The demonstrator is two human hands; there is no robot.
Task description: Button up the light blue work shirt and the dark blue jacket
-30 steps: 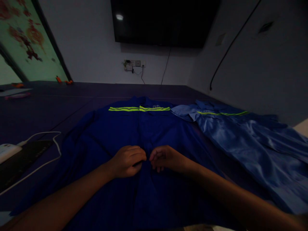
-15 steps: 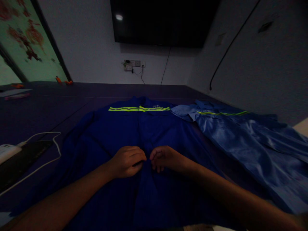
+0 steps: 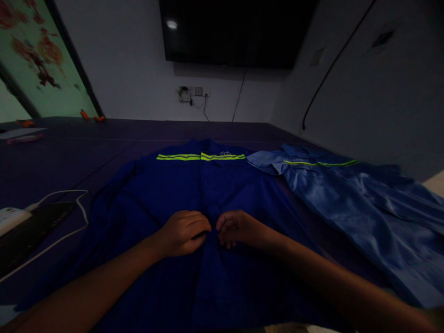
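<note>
A dark blue work jacket (image 3: 166, 189) lies spread out, front up, with its collar at the far end and yellow-green reflective stripes across the chest. Halfway down its front opening, my left hand (image 3: 189, 232) pinches the edge of the placket from the left. Facing it from the right, my right hand (image 3: 234, 227) has its fingers curled and closed on the same placket. A small fold of cloth stands up between the fingertips. Whether a button or fastener is there is too dark to tell.
On the right lies a lighter blue jacket (image 3: 333, 203), its sleeve touching the dark one. A white power strip (image 3: 14, 218) with a white cable (image 3: 85, 210) sits on a black item (image 3: 38, 236) at left. A wall-mounted screen (image 3: 236, 32) hangs behind.
</note>
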